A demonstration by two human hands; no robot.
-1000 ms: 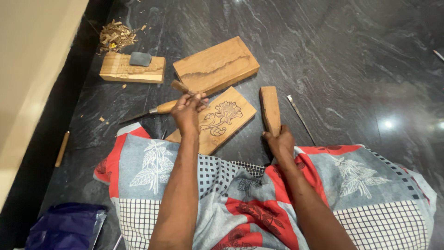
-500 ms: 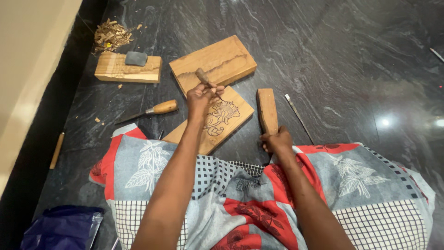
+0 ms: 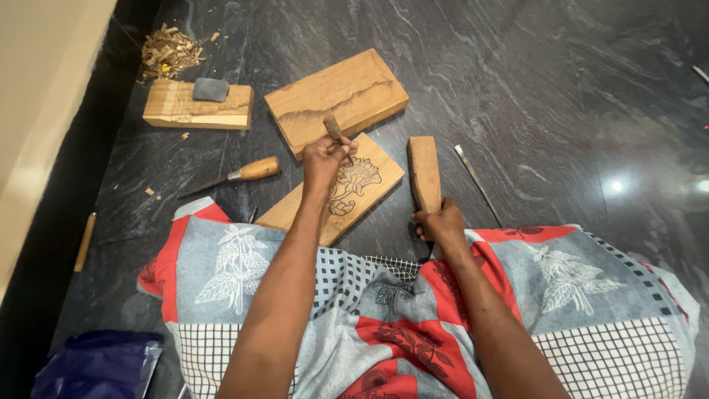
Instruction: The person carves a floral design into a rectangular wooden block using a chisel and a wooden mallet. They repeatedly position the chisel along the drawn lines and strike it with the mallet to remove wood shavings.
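My left hand (image 3: 325, 156) grips a wooden-handled chisel (image 3: 333, 127), handle end up, its tip on a wooden board with a drawn flower (image 3: 369, 177). That board leans on my lap over the dark stone floor. My right hand (image 3: 441, 224) is closed around the lower end of a wooden mallet block (image 3: 424, 170), which lies on the floor just right of the flower board.
A larger plain board (image 3: 336, 96) lies behind the flower board. A second chisel (image 3: 233, 176) lies to the left. A wooden block (image 3: 177, 111) carries a grey stone (image 3: 210, 89), with wood chips (image 3: 166, 52) behind. A thin metal tool (image 3: 476, 181) lies right of the mallet.
My left hand left the chisel lying on the floor at the left and now holds another chisel upright on the flower board. My right hand stays on the mallet.
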